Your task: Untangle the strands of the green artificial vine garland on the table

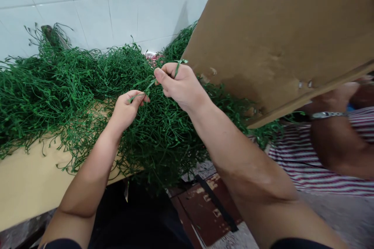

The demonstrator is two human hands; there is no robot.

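Both hands, left hand (133,105) and right hand (178,83), pinch a green strand (150,85) above the tangled green heap (166,120), the brown board (280,39) looming close on the right!

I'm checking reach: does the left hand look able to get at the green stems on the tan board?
Probably yes: the left hand is close beside the green stems and nothing visible blocks it, though its grip holds a strand.
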